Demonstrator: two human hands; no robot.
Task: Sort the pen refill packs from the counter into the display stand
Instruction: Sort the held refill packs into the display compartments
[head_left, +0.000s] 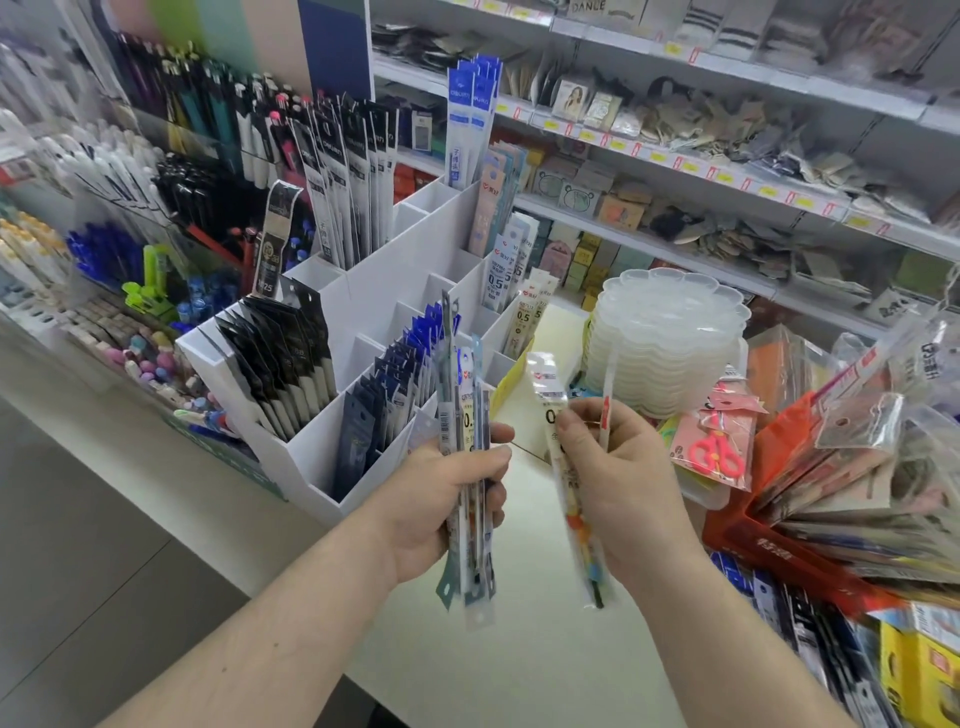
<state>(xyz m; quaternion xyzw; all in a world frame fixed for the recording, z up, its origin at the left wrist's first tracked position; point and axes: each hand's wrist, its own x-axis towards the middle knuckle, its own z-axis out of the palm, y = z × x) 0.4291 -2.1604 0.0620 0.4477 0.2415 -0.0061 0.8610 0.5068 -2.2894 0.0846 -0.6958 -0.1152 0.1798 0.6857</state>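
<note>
A fanned bundle of slim plastic-sleeved refill packs (470, 467) is gripped in the left hand (441, 499), apparently for sorting, while one clear pack (566, 467) is pinched by the right hand (618, 483), the white compartmented display stand (363, 291) waiting at eleven o'clock.

Bare white counter (519, 649) near centre — open passage. White display stand (374, 291) blocks left; several middle compartments open-topped. Stacked clear trays (670, 332) far right, fanned packets in red box (769, 535) crowd right edge.

display stand (363, 291) sits on the counter (519, 675), stacked trays (670, 343) to its right, shelves (727, 218) behind.
</note>
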